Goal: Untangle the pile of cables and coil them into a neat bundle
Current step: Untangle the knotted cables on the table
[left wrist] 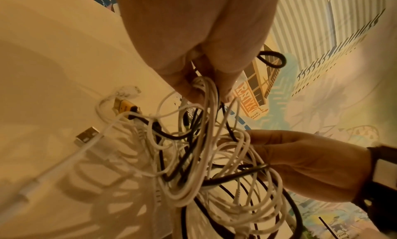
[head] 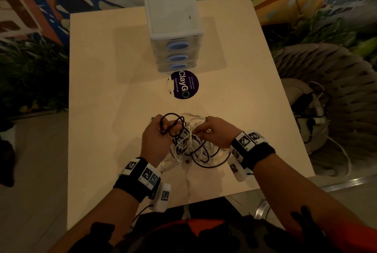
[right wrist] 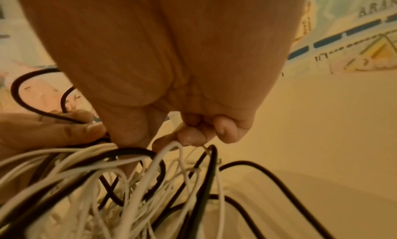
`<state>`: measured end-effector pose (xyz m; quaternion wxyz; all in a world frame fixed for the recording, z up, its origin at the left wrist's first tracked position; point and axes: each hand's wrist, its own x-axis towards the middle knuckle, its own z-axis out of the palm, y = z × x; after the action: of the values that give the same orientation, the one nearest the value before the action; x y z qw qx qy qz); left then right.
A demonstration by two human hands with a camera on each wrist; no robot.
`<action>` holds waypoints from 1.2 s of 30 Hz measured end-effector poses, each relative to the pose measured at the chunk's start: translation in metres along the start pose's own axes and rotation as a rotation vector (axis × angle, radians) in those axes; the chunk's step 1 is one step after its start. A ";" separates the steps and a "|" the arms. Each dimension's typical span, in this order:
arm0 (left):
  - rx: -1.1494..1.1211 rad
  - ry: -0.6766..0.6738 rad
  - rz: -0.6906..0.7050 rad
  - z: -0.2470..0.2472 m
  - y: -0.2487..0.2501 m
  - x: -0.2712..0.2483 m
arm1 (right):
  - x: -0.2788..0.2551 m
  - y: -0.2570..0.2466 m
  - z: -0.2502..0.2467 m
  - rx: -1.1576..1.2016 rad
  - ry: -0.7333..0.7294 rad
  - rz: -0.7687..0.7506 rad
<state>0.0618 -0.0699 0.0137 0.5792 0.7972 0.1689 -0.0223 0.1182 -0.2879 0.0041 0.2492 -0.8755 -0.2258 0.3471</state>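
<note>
A tangle of white and black cables (head: 191, 147) lies on the beige table (head: 106, 110) near its front edge, partly lifted between my hands. My left hand (head: 170, 128) grips loops of black cable (head: 173, 118) at the pile's left top; in the left wrist view this left hand (left wrist: 204, 88) also has white strands (left wrist: 209, 117) running through its fingers. My right hand (head: 201, 130) pinches a white cable at the pile's right top. In the right wrist view its fingertips (right wrist: 193, 135) close on the white strand (right wrist: 169, 149). Loose plug ends (left wrist: 87, 135) rest on the table.
A white three-drawer organiser (head: 173, 24) with blue handles stands at the table's far middle, a round dark sticker (head: 184, 84) in front of it. More cables and a bag (head: 308, 108) lie on the floor to the right. Table edges run close on both sides.
</note>
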 end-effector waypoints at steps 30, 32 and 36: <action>0.420 -0.427 0.226 -0.039 -0.017 -0.005 | -0.023 -0.013 -0.016 0.321 0.051 0.117; 0.539 -0.492 0.294 -0.046 -0.013 -0.005 | -0.023 -0.013 -0.016 0.306 0.148 0.113; 0.672 -0.248 0.411 -0.039 0.002 -0.003 | -0.019 -0.011 -0.012 0.208 0.196 0.042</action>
<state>0.0528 -0.0346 0.0291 0.2950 0.9504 -0.0813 -0.0559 0.1118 -0.2939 0.0277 0.3520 -0.8792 -0.1450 0.2866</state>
